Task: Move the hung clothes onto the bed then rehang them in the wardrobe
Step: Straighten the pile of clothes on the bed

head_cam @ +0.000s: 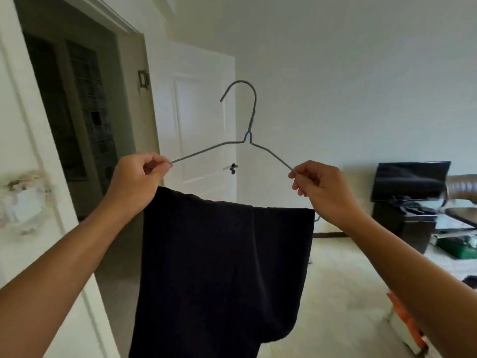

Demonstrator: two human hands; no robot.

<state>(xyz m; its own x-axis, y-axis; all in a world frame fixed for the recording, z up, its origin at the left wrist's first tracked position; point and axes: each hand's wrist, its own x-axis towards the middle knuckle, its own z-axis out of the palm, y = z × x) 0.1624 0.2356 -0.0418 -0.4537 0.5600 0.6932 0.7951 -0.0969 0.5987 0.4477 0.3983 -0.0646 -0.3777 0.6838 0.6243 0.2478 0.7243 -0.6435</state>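
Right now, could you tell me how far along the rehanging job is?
Done: the black garment is draped over the hanger's bottom bar. In hand: the left hand and right hand pinch the hanger's two shoulders, hook up, in mid-air. Left: hooking it in the wardrobe, which is not clearly in view.

Hanger as landmark: garment draped below it; door behind; television to its right, wardrobe opening left.

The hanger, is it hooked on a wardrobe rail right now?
No, the hanger hangs on nothing: the left hand and right hand pinch its two ends in mid-air, with the black garment draped over its bar.
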